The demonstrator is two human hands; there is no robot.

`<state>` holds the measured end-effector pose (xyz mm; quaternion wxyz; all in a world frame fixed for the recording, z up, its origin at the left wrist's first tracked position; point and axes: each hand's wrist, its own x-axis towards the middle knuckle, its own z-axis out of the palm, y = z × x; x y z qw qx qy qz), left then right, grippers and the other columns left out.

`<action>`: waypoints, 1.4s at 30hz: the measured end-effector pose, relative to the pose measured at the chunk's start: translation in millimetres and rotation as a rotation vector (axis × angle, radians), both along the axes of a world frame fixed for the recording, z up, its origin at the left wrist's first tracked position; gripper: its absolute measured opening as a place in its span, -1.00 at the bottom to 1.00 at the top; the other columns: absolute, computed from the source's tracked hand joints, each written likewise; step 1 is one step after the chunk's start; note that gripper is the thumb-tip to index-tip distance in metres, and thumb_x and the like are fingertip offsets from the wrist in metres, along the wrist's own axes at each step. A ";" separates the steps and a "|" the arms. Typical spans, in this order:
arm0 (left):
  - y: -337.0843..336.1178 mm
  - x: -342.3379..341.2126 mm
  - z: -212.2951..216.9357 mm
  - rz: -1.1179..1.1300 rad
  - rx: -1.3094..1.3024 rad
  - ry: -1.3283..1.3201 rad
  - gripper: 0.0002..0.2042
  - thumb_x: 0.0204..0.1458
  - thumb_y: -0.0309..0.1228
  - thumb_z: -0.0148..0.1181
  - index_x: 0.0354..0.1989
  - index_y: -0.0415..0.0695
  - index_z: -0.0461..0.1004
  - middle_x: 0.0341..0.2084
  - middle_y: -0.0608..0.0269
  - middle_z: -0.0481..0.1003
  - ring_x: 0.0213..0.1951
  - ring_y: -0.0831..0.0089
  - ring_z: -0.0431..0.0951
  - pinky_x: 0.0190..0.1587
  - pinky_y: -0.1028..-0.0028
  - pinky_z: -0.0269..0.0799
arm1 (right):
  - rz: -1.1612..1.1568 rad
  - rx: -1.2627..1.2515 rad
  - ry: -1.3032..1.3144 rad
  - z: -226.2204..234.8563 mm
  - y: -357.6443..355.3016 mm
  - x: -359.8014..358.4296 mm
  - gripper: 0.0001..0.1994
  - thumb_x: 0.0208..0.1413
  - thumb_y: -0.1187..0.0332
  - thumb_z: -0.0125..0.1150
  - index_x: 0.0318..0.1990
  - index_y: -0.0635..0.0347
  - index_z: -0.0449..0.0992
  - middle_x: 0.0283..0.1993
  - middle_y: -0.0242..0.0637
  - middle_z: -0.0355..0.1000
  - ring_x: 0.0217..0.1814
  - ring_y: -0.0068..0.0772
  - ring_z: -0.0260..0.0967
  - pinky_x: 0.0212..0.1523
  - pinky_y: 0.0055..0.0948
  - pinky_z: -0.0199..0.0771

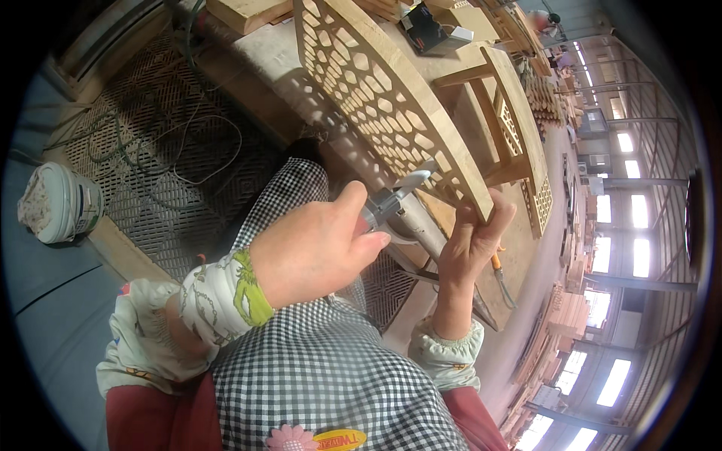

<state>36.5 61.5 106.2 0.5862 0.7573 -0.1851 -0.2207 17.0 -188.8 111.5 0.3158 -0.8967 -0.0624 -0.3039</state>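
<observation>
My left hand [320, 244] is closed around a slim metal hand tool [387, 201] whose pale tip touches the near end of a long wooden lattice panel [376, 90]. The panel has a honeycomb cut-out pattern and leans on the workbench. My right hand [472, 239] holds the panel's lower edge, fingers pressed flat against the wood. Both forearms wear patterned sleeve covers, and a black-and-white checked apron covers my lap.
A wooden chair frame with lattice inserts [519, 128] stands behind the panel on the workbench [278, 60]. A white bucket [60, 203] sits on the floor at left, beside a dark patterned mat [165, 143] with loose cables. Stacks of timber [564, 323] line the right side.
</observation>
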 end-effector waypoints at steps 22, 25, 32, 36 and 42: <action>1.8 -18.2 -0.5 -0.001 0.054 -0.007 -0.63 0.25 -0.24 0.30 -0.17 -0.25 0.26 -0.57 0.04 0.54 -0.52 0.02 0.61 -0.48 0.18 0.47 | -0.123 0.069 0.075 6.6 -3.3 9.9 -0.66 0.55 0.11 0.00 0.10 0.25 0.29 -0.29 -0.28 0.32 -0.32 -0.50 0.24 -0.28 -0.47 0.31; -14.5 -9.5 -5.8 -0.022 0.030 -0.012 -0.62 0.25 -0.23 0.29 -0.15 -0.27 0.25 -0.54 -0.01 0.55 -0.49 -0.01 0.63 -0.45 0.17 0.50 | -0.127 0.018 0.042 6.9 3.1 5.4 -0.67 0.54 0.13 0.03 0.09 0.26 0.29 -0.33 -0.28 0.31 -0.36 -0.48 0.23 -0.31 -0.48 0.30; -26.7 -3.9 -5.4 -0.014 0.120 0.006 -0.60 0.25 -0.20 0.29 -0.14 -0.29 0.26 -0.49 -0.09 0.57 -0.43 -0.09 0.65 -0.39 0.12 0.56 | -0.130 0.016 0.086 6.4 4.6 0.6 -0.60 0.56 0.01 -0.05 0.07 0.24 0.33 -0.08 -0.27 0.38 -0.08 -0.47 0.40 -0.01 -0.42 0.46; -27.9 -3.7 -9.0 -0.002 0.094 0.014 -0.59 0.25 -0.19 0.29 -0.15 -0.30 0.26 -0.48 -0.11 0.58 -0.41 -0.10 0.66 -0.38 0.11 0.56 | -0.158 -0.035 0.069 7.3 1.9 2.4 -0.60 0.56 0.02 -0.06 0.10 0.25 0.32 -0.10 -0.26 0.40 -0.10 -0.46 0.41 -0.02 -0.41 0.48; -19.5 -1.3 -11.7 -0.042 0.048 0.105 -0.59 0.25 -0.18 0.29 -0.15 -0.30 0.29 -0.47 -0.10 0.59 -0.40 -0.03 0.66 -0.34 0.16 0.57 | -0.120 0.070 0.021 2.5 -2.1 8.3 -0.63 0.54 0.07 0.03 0.04 0.27 0.28 -0.33 -0.28 0.29 -0.36 -0.48 0.24 -0.31 -0.46 0.32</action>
